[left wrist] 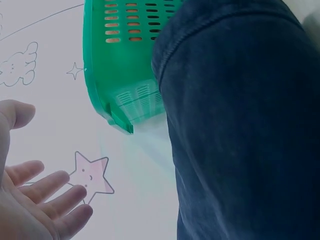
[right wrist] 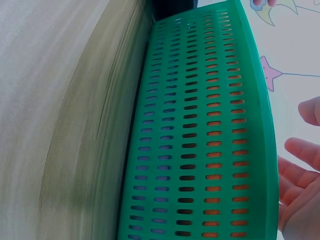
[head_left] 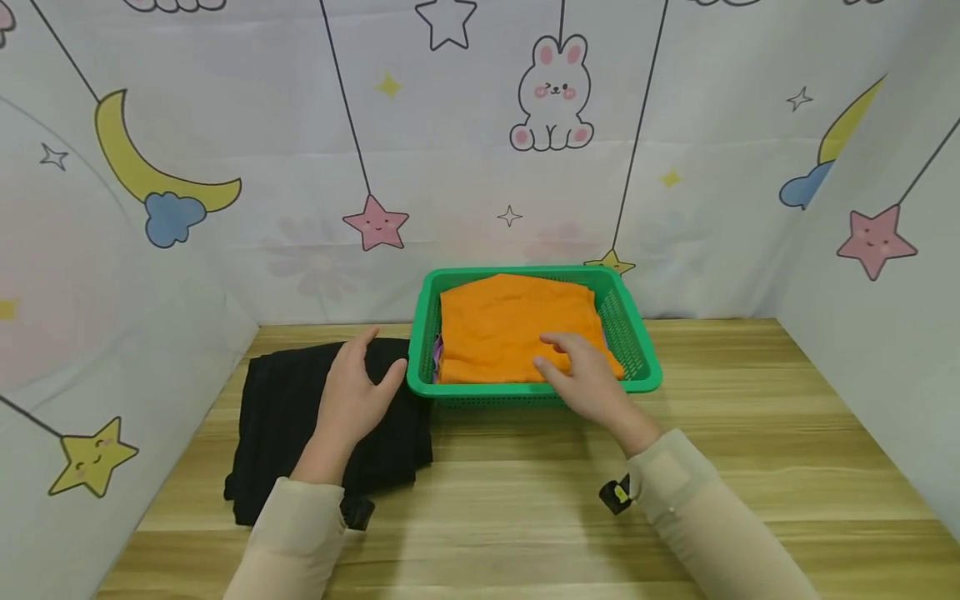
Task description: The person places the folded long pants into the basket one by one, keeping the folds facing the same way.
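Observation:
A green plastic basket stands at the back of the table, with a folded orange cloth lying on top inside it. A bit of purple fabric shows at the basket's left side. Left of the basket lies a folded black garment, dark blue in the left wrist view. My left hand hovers above this garment, fingers spread and holding nothing. Over the basket's front right rim is my right hand, its fingers relaxed, with nothing in its grasp; I cannot tell whether it touches the cloth.
The wooden table stretches in front of the basket and to its right. White curtains printed with stars, moons and a rabbit enclose the back and both sides. Small black wrist cameras sit at the sleeves.

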The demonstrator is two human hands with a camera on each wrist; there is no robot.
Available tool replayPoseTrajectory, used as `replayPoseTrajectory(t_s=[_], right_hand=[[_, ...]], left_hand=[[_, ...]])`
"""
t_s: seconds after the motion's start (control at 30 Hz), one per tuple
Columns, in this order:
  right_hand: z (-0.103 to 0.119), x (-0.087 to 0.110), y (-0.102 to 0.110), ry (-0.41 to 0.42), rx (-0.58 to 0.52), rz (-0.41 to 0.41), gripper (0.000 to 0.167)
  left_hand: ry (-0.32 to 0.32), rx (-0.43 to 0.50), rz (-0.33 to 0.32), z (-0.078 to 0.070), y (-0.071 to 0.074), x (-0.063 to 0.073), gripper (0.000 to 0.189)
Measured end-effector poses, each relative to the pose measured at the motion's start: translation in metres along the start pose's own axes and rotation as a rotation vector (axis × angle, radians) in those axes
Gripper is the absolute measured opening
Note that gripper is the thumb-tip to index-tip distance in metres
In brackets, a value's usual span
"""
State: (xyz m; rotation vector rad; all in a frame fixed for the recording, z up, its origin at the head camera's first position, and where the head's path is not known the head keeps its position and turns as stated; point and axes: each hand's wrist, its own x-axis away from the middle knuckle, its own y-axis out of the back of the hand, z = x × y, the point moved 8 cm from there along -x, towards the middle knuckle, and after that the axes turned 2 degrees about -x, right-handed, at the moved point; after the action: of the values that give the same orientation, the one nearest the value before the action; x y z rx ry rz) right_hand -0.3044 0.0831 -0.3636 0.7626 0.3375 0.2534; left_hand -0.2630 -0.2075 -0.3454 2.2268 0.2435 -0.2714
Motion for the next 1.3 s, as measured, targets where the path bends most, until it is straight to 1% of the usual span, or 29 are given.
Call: replayPoseTrajectory(t_s=[0.2, 0.43, 0.63, 0.93, 1.3], right_hand=[[0.0, 0.002, -0.001, 0.007, -0.015, -0.012, 0.049], [0.0, 0.004, -0.003, -0.003, -0.044, -0.011, 0.05], [0.001, 0.005, -0.003, 0.003, -0.044, -0.02, 0.049], [0.007, 0.004, -0.009, 0.042, -0.031, -0.025, 0.048], [0.02, 0.004, -0.013, 0.084, -0.022, -0.029, 0.049]], left_hand=[[0.013, 0.0, -0.023, 0.007, 0.003, 0.003, 0.068], [0.008, -0.009, -0.054, 0.011, 0.008, 0.005, 0.069], [0.011, -0.003, -0.045, 0.013, 0.009, 0.007, 0.069], [0.029, -0.007, -0.039, 0.02, 0.011, 0.009, 0.066], [0.051, -0.034, -0.029, 0.026, 0.018, 0.015, 0.065]])
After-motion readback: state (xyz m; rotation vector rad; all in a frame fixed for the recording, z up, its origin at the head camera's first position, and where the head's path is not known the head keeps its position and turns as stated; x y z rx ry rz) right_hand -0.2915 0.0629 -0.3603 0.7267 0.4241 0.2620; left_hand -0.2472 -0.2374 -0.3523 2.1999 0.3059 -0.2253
